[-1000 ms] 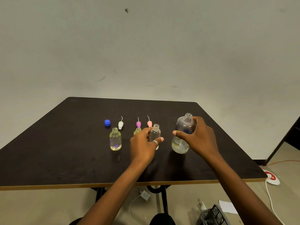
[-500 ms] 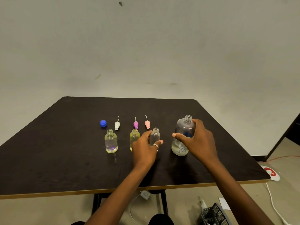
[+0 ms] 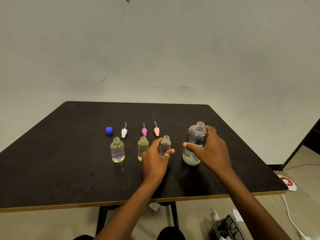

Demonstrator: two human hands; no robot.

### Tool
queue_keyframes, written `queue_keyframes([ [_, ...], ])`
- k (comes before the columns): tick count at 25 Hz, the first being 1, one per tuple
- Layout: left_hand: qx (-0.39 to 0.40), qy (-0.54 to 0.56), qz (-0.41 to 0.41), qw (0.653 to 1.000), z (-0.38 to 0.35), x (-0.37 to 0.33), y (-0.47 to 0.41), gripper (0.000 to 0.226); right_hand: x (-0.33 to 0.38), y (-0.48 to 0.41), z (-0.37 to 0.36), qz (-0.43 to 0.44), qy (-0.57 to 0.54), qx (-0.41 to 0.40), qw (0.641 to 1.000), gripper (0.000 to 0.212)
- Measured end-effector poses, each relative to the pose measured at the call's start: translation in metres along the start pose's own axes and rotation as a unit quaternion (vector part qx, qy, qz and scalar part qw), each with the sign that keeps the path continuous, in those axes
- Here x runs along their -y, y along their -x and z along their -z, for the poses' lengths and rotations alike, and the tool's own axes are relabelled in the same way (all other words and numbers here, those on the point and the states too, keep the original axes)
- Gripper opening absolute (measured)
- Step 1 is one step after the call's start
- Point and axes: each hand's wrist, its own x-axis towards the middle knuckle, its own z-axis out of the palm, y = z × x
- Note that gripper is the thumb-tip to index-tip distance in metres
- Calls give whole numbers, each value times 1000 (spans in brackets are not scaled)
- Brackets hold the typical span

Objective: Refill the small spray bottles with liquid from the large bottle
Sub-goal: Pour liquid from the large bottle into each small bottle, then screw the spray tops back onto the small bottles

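- Toward the right half of the desk [image 3: 52, 170], nearer its front edge than its far edge, the large bottle [image 3: 197, 135] stands upright. Its long axis is vertical and its uncapped neck points up, with pale liquid in its lower part.
- The right hand [image 3: 213, 153] clasps the large bottle's shoulder, thumb across the near face.
- The left hand [image 3: 154, 158] grips the clear small bottle [image 3: 165, 144], which is upright, open-mouthed and just left of the large bottle.
- The middle small bottle [image 3: 142, 146], beside the left hand, and the leftmost small bottle [image 3: 117, 149] stand upright, uncapped, holding yellowish liquid.
- Behind them, in a row parallel to the front edge, lie the blue cap [image 3: 109, 130], white spray head [image 3: 124, 132], purple spray head [image 3: 144, 131] and pink spray head [image 3: 156, 130]. The tubes of the three spray heads point toward the far edge.
- Open surface runs along the left side, far edge and front edge.
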Motion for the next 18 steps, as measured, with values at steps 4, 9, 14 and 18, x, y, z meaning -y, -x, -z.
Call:
queue_keyframes([
  [4, 12, 1, 7, 1000, 5, -9, 2, 69, 2, -3, 1, -35, 12, 40, 999, 114],
  [9, -11, -39, -2, 999, 26, -29, 30, 81, 22, -2, 23, -41, 41, 47, 997, 127],
  [14, -72, -67, -82, 992, 74, -36, 51, 60, 75, 18, 54, 75, 71, -116, 988, 68],
  [18, -147, -97, -113, 978, 119, -31, 39, 60, 122, 22, 47, 205, 32, -18, 978, 28],
])
